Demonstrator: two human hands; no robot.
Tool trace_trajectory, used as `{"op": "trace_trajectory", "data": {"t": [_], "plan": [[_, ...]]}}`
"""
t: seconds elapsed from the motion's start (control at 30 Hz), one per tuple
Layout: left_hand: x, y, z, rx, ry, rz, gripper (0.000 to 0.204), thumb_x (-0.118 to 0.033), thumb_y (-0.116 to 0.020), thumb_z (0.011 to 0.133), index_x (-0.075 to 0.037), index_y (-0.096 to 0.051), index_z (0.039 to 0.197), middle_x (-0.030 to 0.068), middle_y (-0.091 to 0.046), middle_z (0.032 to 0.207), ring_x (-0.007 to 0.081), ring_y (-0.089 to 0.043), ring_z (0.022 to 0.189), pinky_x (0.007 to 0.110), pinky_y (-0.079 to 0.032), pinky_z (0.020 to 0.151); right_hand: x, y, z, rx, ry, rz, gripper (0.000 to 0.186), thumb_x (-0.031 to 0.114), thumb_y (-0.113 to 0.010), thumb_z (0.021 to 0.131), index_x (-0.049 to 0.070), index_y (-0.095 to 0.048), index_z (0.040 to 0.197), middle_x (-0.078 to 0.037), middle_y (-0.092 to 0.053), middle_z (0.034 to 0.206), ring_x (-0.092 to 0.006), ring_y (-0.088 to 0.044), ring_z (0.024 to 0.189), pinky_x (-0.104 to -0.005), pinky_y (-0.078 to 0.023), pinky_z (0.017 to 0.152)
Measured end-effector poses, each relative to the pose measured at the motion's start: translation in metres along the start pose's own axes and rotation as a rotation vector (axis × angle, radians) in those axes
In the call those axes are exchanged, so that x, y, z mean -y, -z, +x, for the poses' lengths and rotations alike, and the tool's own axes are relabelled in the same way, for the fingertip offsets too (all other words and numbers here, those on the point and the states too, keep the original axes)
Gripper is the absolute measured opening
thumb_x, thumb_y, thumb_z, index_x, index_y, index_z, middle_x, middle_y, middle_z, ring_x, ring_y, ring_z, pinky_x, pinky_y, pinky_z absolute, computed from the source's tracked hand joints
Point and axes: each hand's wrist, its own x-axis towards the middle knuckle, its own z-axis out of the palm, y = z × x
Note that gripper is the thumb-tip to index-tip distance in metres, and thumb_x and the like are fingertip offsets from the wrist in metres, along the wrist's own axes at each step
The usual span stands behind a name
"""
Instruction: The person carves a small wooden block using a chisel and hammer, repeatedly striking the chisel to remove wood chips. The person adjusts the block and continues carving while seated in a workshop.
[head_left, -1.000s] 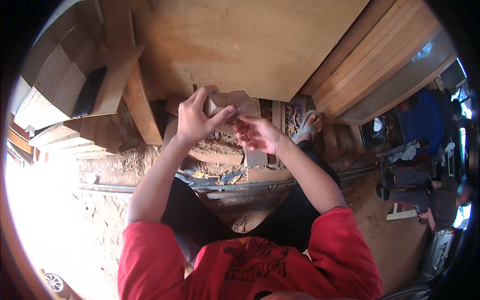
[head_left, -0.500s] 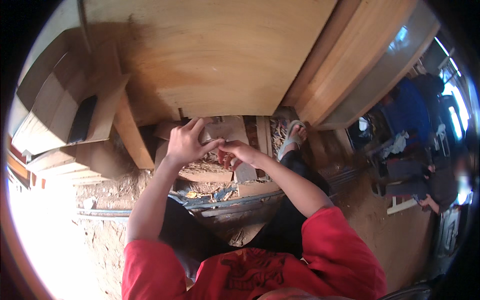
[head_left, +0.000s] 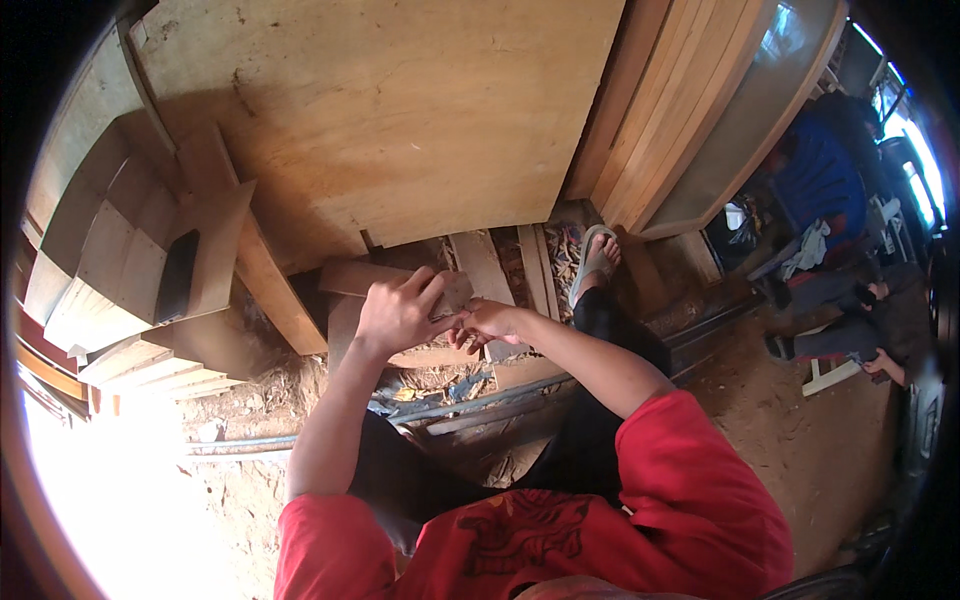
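Observation:
My left hand (head_left: 398, 316) and my right hand (head_left: 492, 322) meet in front of me, fingertips touching. Between them is a small flat brownish-grey piece (head_left: 456, 293). The left thumb and fingers pinch it from the left and the right fingertips press on its lower right edge. Most of the piece is hidden by the fingers, so I cannot tell its exact kind. Wooden offcuts (head_left: 480, 262) lie on the ground just beyond the hands. My right foot in a grey sandal (head_left: 597, 254) rests beside them.
A large plywood board (head_left: 400, 120) stands ahead, with stacked planks (head_left: 680, 100) to its right. A dark flat object (head_left: 178, 276) lies on wooden pieces at left. Metal pipes (head_left: 470, 402) cross the dirt floor under my arms. Another person (head_left: 850, 325) sits at far right.
Both hands came a little lower and closer to me, staying together on the small piece. The view tilted, so the board and planks shifted left and the seated person moved up.

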Motion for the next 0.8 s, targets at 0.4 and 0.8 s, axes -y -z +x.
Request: {"op": "trace_trajectory", "data": {"t": [0.4,0.8], "plan": [[-0.019,-0.023,0.01,-0.115,0.246,0.014,0.052,-0.052,-0.082,0.086,-0.011,-0.067,0.113,0.0049,-0.065,0.085,0.0268,-0.073,0.064,0.038,-0.057,0.049,0.006,0.0,0.014,-0.454,0.068,-0.33,0.028,0.02,-0.052,0.108,0.009,-0.076,0.101,-0.005,-0.077,0.095,-0.0146,-0.071,0.075,-0.0313,-0.06,0.066],[-0.008,-0.019,0.01,-0.171,0.616,-0.173,0.052,-0.047,-0.086,0.084,-0.005,-0.07,0.111,0.0144,-0.074,0.086,0.034,-0.075,0.073,0.045,-0.059,0.064,0.033,0.021,-0.003,-0.196,-0.024,-0.343,0.038,0.042,-0.059,0.108,0.008,-0.076,0.108,-0.002,-0.079,0.103,-0.0154,-0.071,0.083,-0.0367,-0.058,0.077]]}}
